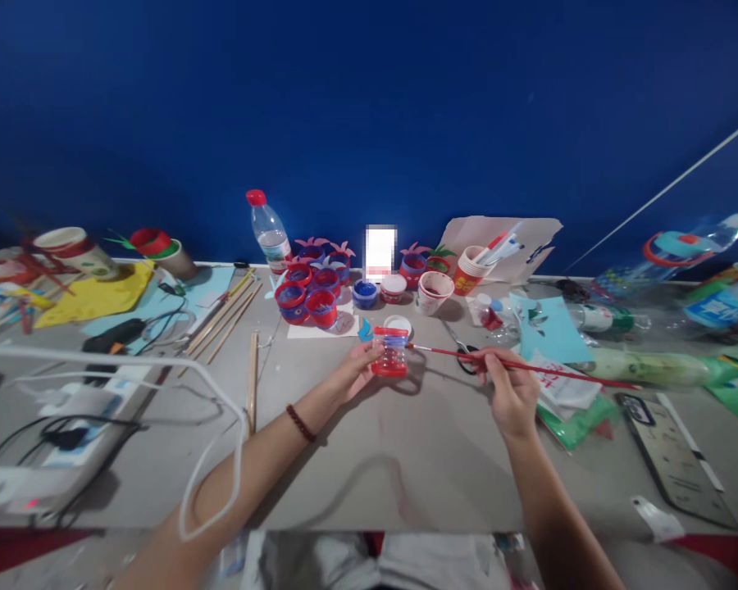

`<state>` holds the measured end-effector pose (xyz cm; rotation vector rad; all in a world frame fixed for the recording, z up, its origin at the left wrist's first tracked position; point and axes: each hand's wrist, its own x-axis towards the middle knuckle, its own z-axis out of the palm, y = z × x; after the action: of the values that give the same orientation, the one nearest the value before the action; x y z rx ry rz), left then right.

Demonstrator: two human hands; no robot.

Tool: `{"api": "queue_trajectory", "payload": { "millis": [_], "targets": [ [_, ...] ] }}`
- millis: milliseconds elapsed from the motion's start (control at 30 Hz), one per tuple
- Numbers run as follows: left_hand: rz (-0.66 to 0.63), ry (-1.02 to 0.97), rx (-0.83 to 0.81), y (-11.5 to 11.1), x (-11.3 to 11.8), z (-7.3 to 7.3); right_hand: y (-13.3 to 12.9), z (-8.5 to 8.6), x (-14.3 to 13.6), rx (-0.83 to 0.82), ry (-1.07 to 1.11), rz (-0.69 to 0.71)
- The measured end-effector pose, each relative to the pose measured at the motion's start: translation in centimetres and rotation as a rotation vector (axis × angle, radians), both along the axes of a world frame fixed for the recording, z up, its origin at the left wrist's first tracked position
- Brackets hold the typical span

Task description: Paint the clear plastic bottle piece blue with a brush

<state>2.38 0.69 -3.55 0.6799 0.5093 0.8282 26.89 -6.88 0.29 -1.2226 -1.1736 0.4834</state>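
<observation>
My left hand point(357, 373) grips a short clear plastic bottle piece point(391, 354), banded with red paint at both ends and blue near the top. A long red-handled paintbrush point(448, 352) lies in the closed fingers of my right hand point(509, 389). Its tip meets or nearly meets the right side of the bottle piece, by the blue band. Behind my hands stand an open jar of blue paint point(365, 293) and a jar with a whitish-pink top point(393, 288). A white lid point(398, 324) lies just behind the bottle piece.
Several red and blue painted cups point(323, 307) cluster at the back, near a clear bottle point(269, 233). Black scissors point(466, 356) lie by my right hand. A power strip point(92, 434) and white cable point(221, 393) are on the left; a phone point(676, 463) is on the right.
</observation>
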Motion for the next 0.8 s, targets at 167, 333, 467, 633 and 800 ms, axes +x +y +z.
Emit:
{"api": "queue_trajectory", "payload": {
  "millis": [167,333,467,633,800],
  "targets": [
    [-0.004,-0.004,0.017,-0.1,0.0,0.5,0.1,-0.1,0.1,-0.01,0.025,-0.055],
    [0.005,0.014,0.012,-0.2,0.1,0.8,0.1,-0.7,0.1,0.032,0.205,0.013],
    [0.032,0.027,0.005,-0.3,0.2,0.5,-0.1,-1.0,-0.4,0.006,0.183,0.112],
    [0.017,0.074,0.034,-0.5,0.5,0.7,-0.4,-0.4,-1.1,0.02,0.075,0.151],
    [0.014,0.107,0.068,-0.7,0.6,1.4,-0.5,0.6,-1.4,0.101,-0.055,0.179]
  ]
}}
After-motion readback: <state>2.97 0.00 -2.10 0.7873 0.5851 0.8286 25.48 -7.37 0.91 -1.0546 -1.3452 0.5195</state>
